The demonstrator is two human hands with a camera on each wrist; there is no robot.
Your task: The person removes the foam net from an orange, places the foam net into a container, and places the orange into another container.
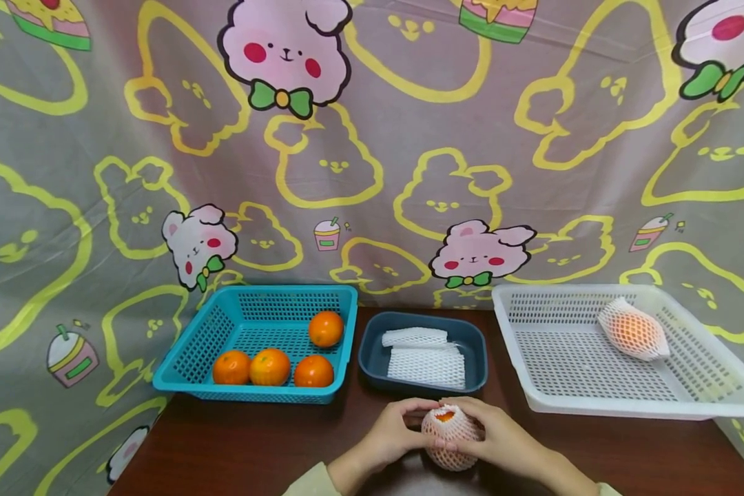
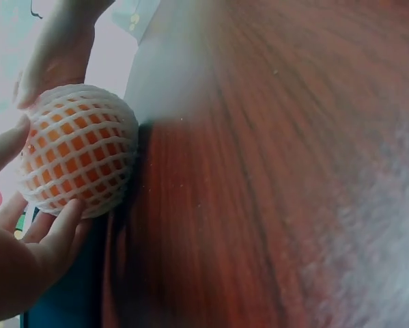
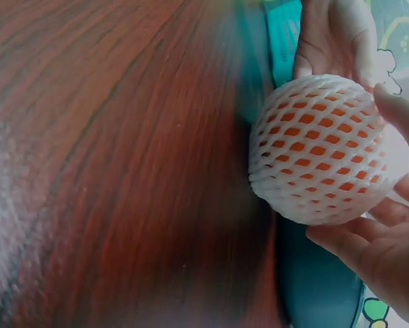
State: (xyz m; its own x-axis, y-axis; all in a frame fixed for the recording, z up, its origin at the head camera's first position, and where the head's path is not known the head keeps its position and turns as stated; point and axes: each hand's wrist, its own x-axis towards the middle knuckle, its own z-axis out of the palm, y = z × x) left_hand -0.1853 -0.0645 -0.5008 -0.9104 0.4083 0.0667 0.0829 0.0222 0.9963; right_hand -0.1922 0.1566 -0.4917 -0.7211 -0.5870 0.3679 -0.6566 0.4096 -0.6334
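Observation:
An orange in a white foam net [image 1: 451, 444] stands at the front of the table, between my two hands. The left hand [image 1: 389, 437] grips it from the left, its thumb across the near side. From the right, my right hand [image 1: 505, 437] holds the other side, fingers over the top. Orange peel shows through the opening at the top of the net. In the left wrist view, the mesh of the netted orange [image 2: 81, 150] is stretched round the fruit. The right wrist view has the same netted orange [image 3: 320, 150] with fingertips on its sides.
A teal basket [image 1: 254, 394] with several bare oranges [image 1: 270, 366] stands at the left. Behind the hands, a dark blue tray [image 1: 372, 375] holds white foam nets [image 1: 426, 365]. At the right, a white basket [image 1: 614, 405] holds another netted orange [image 1: 634, 331]. A patterned cloth [image 1: 372, 172] hangs behind.

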